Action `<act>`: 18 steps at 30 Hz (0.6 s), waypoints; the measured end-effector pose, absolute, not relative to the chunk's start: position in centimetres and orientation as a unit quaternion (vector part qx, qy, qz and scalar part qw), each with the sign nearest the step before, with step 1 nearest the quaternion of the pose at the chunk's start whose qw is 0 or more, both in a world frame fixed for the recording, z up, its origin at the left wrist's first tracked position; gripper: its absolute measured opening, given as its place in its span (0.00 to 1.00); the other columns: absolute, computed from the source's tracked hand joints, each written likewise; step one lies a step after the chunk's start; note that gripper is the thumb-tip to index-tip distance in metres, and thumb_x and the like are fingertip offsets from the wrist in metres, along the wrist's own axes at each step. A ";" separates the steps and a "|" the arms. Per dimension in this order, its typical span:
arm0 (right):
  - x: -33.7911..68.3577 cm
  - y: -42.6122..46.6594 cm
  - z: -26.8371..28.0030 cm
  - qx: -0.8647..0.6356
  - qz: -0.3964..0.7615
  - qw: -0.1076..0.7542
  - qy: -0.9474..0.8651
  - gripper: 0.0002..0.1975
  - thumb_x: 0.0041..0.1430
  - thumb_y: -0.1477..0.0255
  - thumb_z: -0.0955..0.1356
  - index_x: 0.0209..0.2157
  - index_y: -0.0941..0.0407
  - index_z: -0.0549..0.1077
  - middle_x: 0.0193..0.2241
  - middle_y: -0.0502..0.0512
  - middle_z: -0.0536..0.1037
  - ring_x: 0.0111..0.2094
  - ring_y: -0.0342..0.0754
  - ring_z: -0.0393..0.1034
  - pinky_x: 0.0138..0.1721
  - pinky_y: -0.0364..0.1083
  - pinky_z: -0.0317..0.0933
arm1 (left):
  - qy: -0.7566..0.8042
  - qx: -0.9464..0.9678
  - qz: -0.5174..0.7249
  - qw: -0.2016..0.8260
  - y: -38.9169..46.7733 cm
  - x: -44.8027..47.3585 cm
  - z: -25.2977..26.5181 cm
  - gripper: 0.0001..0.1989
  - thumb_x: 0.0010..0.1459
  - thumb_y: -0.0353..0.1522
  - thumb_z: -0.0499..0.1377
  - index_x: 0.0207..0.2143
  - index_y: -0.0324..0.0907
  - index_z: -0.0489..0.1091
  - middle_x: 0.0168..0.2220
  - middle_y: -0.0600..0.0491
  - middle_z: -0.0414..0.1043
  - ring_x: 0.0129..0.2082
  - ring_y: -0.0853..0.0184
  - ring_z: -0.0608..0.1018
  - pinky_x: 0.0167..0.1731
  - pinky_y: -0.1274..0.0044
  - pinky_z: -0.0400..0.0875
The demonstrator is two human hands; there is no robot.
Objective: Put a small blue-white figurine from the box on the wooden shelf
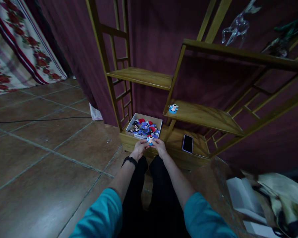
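Note:
Between my two hands is a small figurine (150, 141) with a white and dark top and a blue base. My left hand (140, 147) grips its left side with the fingertips, while my right hand (159, 146) pinches the right side. Just beyond them sits an open white box (160, 123), filled with several small figures in blue, red and black. A similar figurine (173, 109) with a blue base stands upright on the left end of a wooden shelf (201, 116), up and to the right of my hands.
A phone (187, 144) lies on the bottom board of the wooden rack (172, 77). Clear glass animal (235, 28) stands on the upper right shelf. White boxes (245, 195) and a pale cloth bag (285, 191) are on the floor at right. A black cable (39, 121) crosses the tiles at left.

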State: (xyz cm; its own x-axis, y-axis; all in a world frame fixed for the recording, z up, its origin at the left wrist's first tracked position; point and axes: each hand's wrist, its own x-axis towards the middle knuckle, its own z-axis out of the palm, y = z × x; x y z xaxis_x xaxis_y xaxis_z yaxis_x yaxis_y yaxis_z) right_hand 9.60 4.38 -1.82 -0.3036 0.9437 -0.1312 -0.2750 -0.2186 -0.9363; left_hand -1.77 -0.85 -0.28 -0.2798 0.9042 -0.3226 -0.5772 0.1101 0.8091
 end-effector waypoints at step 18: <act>10.1 3.7 -1.4 -0.373 0.686 0.427 -0.455 0.13 0.39 0.66 0.74 0.28 0.57 0.73 0.28 0.51 0.76 0.29 0.45 0.73 0.37 0.48 0.70 | 0.479 0.161 0.667 0.548 -1.8 -1.8 0.2 0.07 0.43 0.22 0.64 0.25 0.35 0.68 0.22 0.53 0.70 0.20 0.74 0.72 0.23 0.82 0.69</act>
State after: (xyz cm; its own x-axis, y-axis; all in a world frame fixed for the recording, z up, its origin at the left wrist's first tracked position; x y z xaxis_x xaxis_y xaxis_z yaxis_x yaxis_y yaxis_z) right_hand 10.14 3.70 -1.41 -0.3560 0.9263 -0.1239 -0.2469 -0.2211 -0.9435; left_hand -1.77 -1.76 0.23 -0.3485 0.8843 -0.3106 -0.5762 0.0592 0.8152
